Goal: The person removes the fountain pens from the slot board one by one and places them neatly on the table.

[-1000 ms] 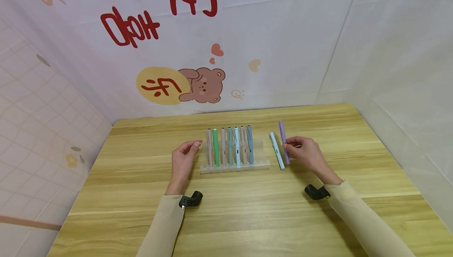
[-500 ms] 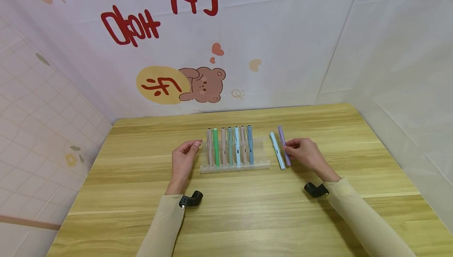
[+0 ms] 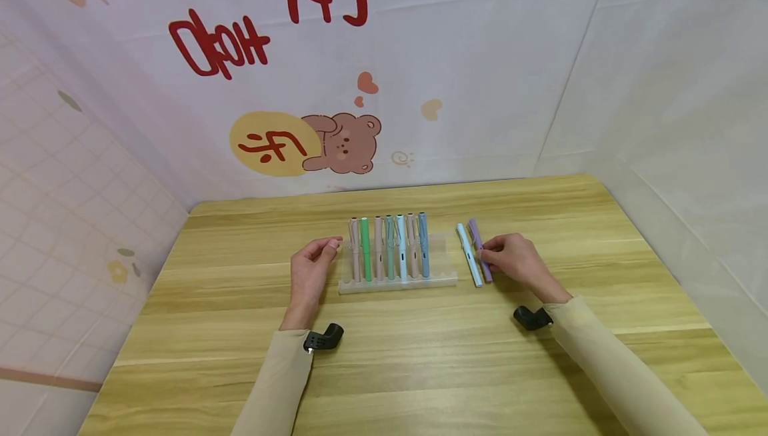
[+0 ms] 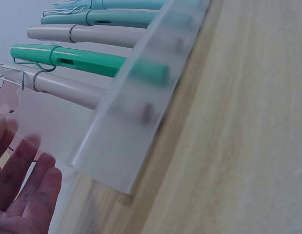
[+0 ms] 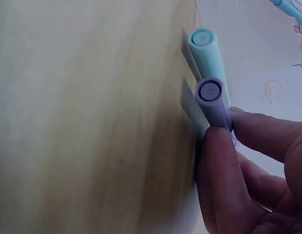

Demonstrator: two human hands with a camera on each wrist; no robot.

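My left hand pinches the left edge of a clear plastic pen stand; in the left wrist view the thumb lies before the sheet and the fingers behind it. Several capped pens lean in the stand, among them a green pen and a dark blue pen at the right of the row. To the right of the stand, my right hand holds a purple pen between thumb and fingers, low at the table. Close beside it lies a light blue pen, roughly parallel.
The wooden table extends in front of the stand and to both sides. A white printed cloth hangs behind the table, with more cloth along the left and right sides. Each wrist carries a black camera mount.
The purple pen's top end has come down and nearer to me, and the pen now lies more nearly alongside the light blue pen. My left hand has stayed on the stand.
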